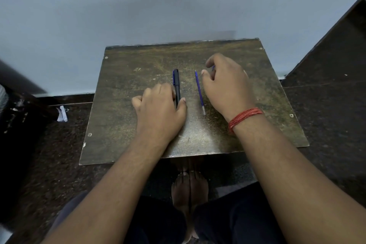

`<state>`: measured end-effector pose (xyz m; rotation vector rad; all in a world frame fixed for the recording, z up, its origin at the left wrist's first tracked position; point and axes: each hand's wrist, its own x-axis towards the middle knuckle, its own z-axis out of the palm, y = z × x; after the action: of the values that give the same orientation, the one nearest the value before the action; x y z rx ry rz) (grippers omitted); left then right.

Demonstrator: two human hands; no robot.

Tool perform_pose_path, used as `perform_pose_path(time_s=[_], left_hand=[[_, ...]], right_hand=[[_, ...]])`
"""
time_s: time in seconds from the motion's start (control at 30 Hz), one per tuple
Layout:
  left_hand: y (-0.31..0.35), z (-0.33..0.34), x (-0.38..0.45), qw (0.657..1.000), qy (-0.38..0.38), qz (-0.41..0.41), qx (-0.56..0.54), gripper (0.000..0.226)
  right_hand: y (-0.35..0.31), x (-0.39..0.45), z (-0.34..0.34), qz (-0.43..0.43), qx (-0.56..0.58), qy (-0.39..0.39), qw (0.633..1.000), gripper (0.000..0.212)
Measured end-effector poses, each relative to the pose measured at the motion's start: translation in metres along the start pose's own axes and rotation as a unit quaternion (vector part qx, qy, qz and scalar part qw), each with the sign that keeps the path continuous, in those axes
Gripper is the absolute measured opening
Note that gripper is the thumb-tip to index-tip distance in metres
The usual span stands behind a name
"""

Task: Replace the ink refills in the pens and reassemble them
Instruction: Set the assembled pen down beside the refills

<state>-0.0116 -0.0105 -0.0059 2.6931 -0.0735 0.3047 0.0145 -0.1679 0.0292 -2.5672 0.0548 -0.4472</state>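
Note:
A black capped pen (176, 83) with a blue clip lies lengthwise on the small worn table (122, 128). My left hand (160, 111) rests over the pen's near end, thumb and fingers closed around it. A thin blue ink refill (199, 91) lies loose to the right of the pen, its metal tip pointing toward me. My right hand (225, 85) hovers just right of the refill with curled fingers; a small blue bit shows at its fingertips, too hidden to identify. A red thread band circles the right wrist.
The table stands against a pale blue wall (158, 6). Dark speckled floor (326, 115) surrounds it. A crumpled bit of white paper (61, 114) lies on the floor at the left. My bare feet (189, 184) are under the table's near edge.

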Motion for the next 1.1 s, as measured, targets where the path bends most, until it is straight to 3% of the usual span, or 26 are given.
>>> perform_pose_path(time_s=[0.27,0.47,0.67,0.8,0.97,1.1], left_hand=[[0.000,0.000,0.001,1.000,0.003,-0.023,-0.014,0.017],[0.004,-0.006,0.002,0.993,0.022,-0.019,-0.111,0.018],[0.013,-0.011,-0.005,0.986,-0.014,0.066,-0.149,0.016],[0.014,-0.012,-0.006,0.978,-0.030,0.049,-0.200,0.013],[0.012,-0.015,-0.005,0.957,-0.041,0.006,-0.286,0.006],[0.010,-0.019,-0.006,0.946,-0.047,-0.019,-0.321,0.014]], right_hand=[[-0.005,-0.002,0.004,-0.017,0.023,-0.019,0.999,0.010],[0.001,0.002,0.002,0.063,0.136,-0.008,0.989,0.012],[0.001,0.000,0.003,0.173,0.404,-0.096,0.893,0.020],[-0.001,0.001,0.005,0.217,0.528,-0.122,0.812,0.015],[-0.011,-0.004,0.007,0.199,0.531,-0.143,0.811,0.007],[-0.021,-0.011,0.009,0.216,0.543,-0.142,0.799,0.007]])
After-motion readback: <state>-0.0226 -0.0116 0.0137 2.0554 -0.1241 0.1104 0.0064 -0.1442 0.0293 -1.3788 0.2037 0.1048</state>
